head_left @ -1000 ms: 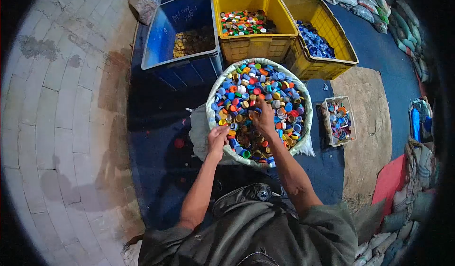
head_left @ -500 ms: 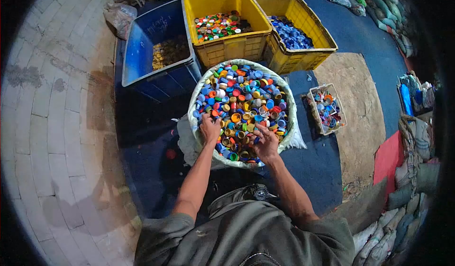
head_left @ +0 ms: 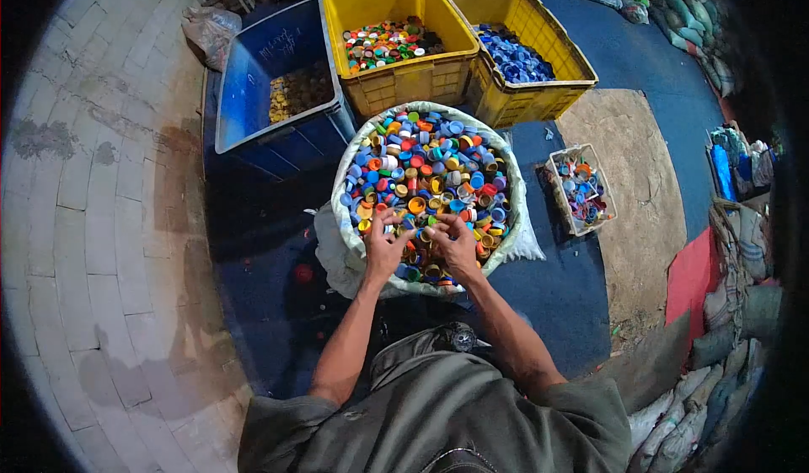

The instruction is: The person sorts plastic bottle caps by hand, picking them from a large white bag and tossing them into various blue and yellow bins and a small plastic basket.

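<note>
A round tub lined with a pale sack (head_left: 345, 174) is heaped with plastic bottle caps (head_left: 438, 174) in blue, red, yellow, orange, white and green. Both hands reach in over its near half, closer to me than the middle of the pile. My left hand (head_left: 388, 245) hangs low over the caps, fingers bent and thumb spread away from them. Facing it from the right is my right hand (head_left: 456, 245), its fingers curved inward and parted from the thumb, fingertips right at the caps. Between the two hands lies a narrow gap with caps showing.
Behind the tub stand a blue bin (head_left: 238, 110) with yellowish caps, a yellow bin (head_left: 404, 75) of mixed caps and another yellow bin (head_left: 539, 102) of blue caps. A small white basket (head_left: 581, 228) sits to the right on cardboard (head_left: 645, 245). Filled sacks (head_left: 674, 405) line the right side.
Both hands have moved toward each other over the near part of the pile. The left hand has shifted right and the right hand left, narrowing the gap between them.
</note>
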